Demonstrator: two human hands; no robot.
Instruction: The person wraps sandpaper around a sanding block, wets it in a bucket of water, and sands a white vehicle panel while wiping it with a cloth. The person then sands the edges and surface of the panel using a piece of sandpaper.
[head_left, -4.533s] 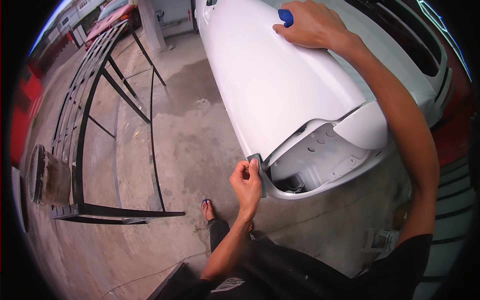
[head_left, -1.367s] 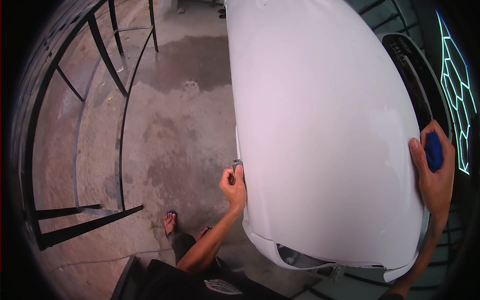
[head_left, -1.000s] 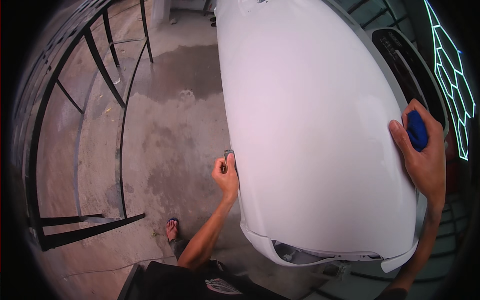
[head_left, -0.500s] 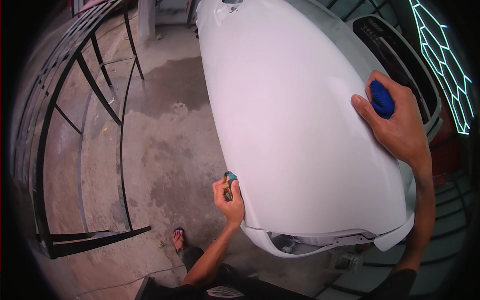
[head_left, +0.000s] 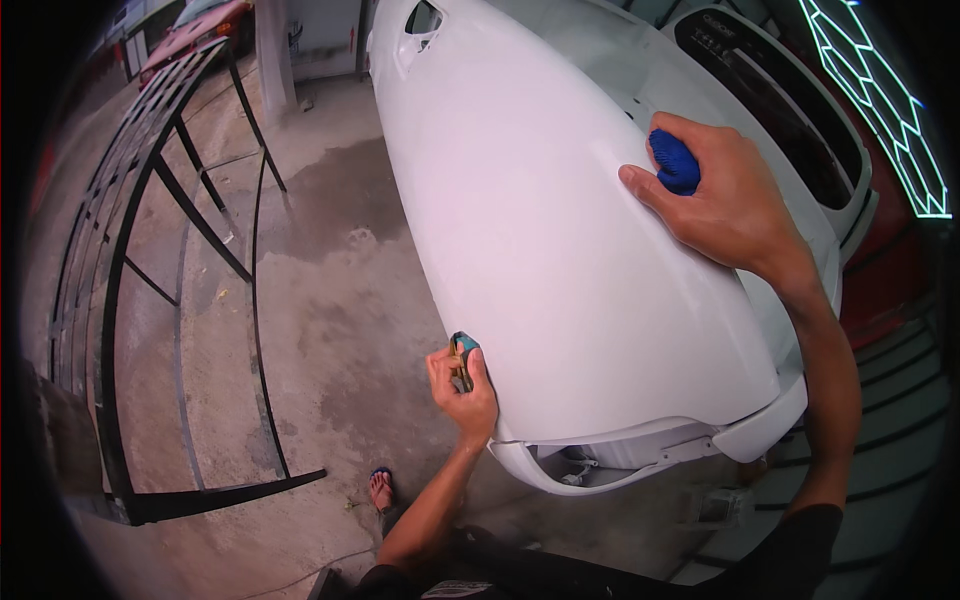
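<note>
A large white car body panel (head_left: pixel 560 240) fills the middle, its surface smooth and glossy. Over its right-hand upper edge, my right hand (head_left: pixel 725 190) is closed round a wadded blue cloth (head_left: pixel 674 163), with the thumb stretched toward the panel. At the panel's lower left edge, my left hand (head_left: pixel 462 395) grips a small teal object with a yellowish part (head_left: pixel 465 345); its kind is unclear. The fingers hide much of that object. An open lamp recess (head_left: pixel 590 465) shows at the panel's near end.
A black metal frame (head_left: pixel 130 350) stands on the concrete floor (head_left: pixel 340 290) to the left. Beyond the panel on the right is a dark rear window (head_left: pixel 770 100). Glowing hexagonal lights (head_left: pixel 885 100) hang at the far right. A red car (head_left: pixel 195 35) is at the back left.
The view has shifted, so the panel sits further left and higher. My right hand with the blue cloth has moved left and slightly up in the picture; my left hand stays at the panel's edge.
</note>
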